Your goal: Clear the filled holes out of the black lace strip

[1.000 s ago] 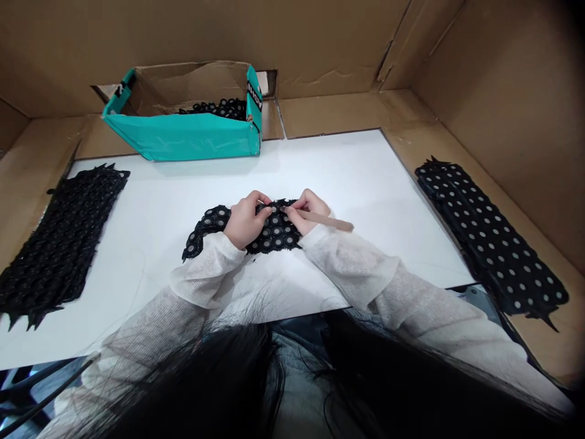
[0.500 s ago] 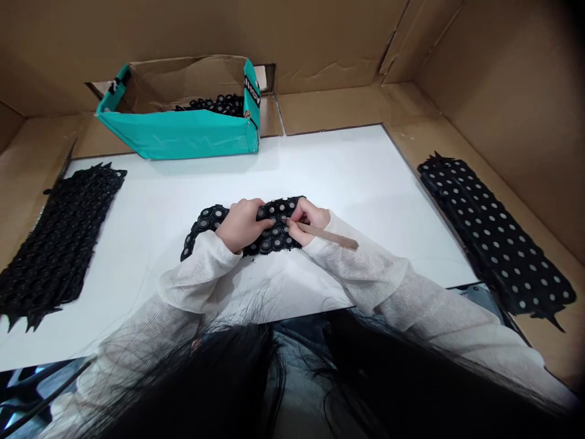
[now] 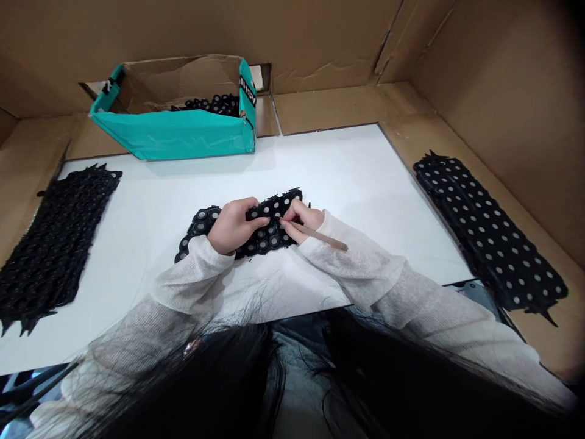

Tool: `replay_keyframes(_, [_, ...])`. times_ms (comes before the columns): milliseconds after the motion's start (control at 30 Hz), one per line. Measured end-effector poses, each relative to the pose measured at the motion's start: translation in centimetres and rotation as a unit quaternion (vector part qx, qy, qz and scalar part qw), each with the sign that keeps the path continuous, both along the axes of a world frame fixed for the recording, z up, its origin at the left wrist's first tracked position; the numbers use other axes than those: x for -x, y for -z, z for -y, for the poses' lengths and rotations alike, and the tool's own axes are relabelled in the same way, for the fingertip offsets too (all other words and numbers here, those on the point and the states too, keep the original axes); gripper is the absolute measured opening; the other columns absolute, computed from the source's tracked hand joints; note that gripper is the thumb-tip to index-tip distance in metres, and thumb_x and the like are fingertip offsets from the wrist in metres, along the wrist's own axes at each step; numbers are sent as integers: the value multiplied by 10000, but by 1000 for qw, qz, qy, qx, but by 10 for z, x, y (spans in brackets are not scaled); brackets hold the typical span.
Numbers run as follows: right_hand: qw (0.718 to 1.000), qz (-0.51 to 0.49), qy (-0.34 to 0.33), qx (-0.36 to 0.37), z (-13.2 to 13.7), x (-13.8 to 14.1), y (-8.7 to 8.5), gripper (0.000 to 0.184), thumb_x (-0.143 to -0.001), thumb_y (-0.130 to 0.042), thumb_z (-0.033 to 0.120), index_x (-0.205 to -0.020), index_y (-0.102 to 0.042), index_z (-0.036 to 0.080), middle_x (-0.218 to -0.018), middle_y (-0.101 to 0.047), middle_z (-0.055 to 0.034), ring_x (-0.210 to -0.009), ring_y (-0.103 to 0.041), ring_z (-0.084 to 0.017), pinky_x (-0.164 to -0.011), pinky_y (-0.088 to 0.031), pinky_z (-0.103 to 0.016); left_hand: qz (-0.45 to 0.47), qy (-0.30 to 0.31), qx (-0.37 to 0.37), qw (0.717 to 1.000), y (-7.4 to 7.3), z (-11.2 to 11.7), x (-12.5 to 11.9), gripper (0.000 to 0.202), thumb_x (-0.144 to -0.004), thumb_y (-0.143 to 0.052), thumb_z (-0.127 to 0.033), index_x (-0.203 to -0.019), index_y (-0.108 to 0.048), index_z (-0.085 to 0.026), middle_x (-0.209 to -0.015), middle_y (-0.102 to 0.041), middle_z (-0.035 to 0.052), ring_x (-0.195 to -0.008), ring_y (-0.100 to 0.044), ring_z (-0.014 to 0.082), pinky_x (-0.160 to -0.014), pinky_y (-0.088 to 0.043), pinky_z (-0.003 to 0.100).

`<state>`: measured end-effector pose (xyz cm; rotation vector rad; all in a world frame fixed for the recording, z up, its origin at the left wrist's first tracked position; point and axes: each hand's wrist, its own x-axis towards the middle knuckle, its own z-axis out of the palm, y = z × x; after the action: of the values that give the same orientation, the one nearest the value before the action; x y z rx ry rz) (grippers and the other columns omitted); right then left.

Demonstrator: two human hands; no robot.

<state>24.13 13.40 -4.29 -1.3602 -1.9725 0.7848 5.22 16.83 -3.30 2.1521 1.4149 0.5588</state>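
Note:
In front of me on the white board lies a black sheet (image 3: 261,235) of joined round pieces with pale grey discs in them. My left hand (image 3: 233,224) grips its middle, with the thumb stretched along the top and the other fingers mostly hidden. A thin brown wooden stick (image 3: 325,238) is pinched in my right hand (image 3: 300,218). Its tip touches or nearly touches the sheet just right of my left thumb; the exact contact is too small to make out. The sheet's left end bends down toward me.
A teal cardboard box (image 3: 183,137) with black round pieces inside stands at the back left. Stacked black sheets (image 3: 59,238) lie on the left, and more dotted black sheets (image 3: 491,231) on the right. Cardboard walls (image 3: 329,42) enclose the white board (image 3: 351,164).
The sheet's upper right part has tilted up, and a different pattern of its discs shows. Both hands keep their hold, close together. The whole view has shifted slightly.

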Motion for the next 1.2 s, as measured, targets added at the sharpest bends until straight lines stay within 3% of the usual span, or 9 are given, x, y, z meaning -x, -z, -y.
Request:
replay_keyframes(133, [999,23,-13,-19,-2,7,1,76,-816,-464,273,-773,-445,213,-652,-508,28,-560,-453,-103,-552,-314,-241,48,21,41,998,-3,1,-2,239,-734,-579,-349,-615,-459,-179,-590,-448,-35,-601,-411,115,-595,-339,265])
replay_keyframes(233, [1000,7,8,-16,-4,13,0,73,-802,-472,258,-755,-443,209,-688,-528,17,-603,-472,-112,-574,-325,-247,25,13,51,998,-4,1,-3,225,-738,-567,-361,-637,-476,-181,-610,-489,-23,-612,-437,126,-601,-355,271])
replay_keyframes(400, [985,-124,85,80,-8,7,2,168,-765,-519,339,-699,-433,211,-599,-499,42,-543,-451,-102,-516,-316,-231,-72,-17,1,997,-1,-1,-2,196,-774,-514,-371,-694,-477,-195,-651,-538,7,-635,-482,162,-619,-362,303])
replay_keyframes(533, [973,-198,40,108,-10,-2,8,170,-715,-535,263,-660,-383,212,-570,-479,52,-515,-433,-92,-497,-311,-221,-75,15,23,997,-6,-5,0,235,-810,-450,-350,-633,-455,-195,-621,-527,13,-611,-476,156,-613,-362,309])
replay_keyframes(700, [989,-129,16,70,-5,-5,8,149,-675,-552,216,-648,-407,198,-662,-521,32,-604,-468,-101,-538,-330,-224,-69,47,136,987,-16,-9,1,284,-644,-661,-420,-599,-502,-189,-558,-517,-18,-527,-457,132,-503,-338,275])
replay_keyframes(1000, [997,-64,-18,42,-1,-6,-1,123,-704,-535,238,-672,-424,192,-684,-548,30,-579,-465,-89,-526,-321,-224,-134,42,37,989,-13,1,-4,174,-739,-558,-316,-637,-527,-178,-636,-566,20,-615,-506,169,-614,-372,314])
replay_keyframes(1100, [997,-56,-30,35,-1,-5,0,113,-699,-528,230,-678,-424,192,-638,-526,43,-552,-451,-82,-515,-311,-219,-151,31,42,987,-19,4,-6,154,-768,-512,-298,-709,-543,-159,-697,-586,45,-665,-531,185,-639,-380,319])
replay_keyframes(1200, [998,-36,-37,31,-1,-4,3,101,-686,-525,225,-688,-430,191,-622,-510,46,-541,-438,-79,-510,-298,-218,-142,72,111,981,-27,4,-6,202,-757,-528,-357,-728,-549,-157,-703,-588,33,-662,-533,171,-613,-380,291])
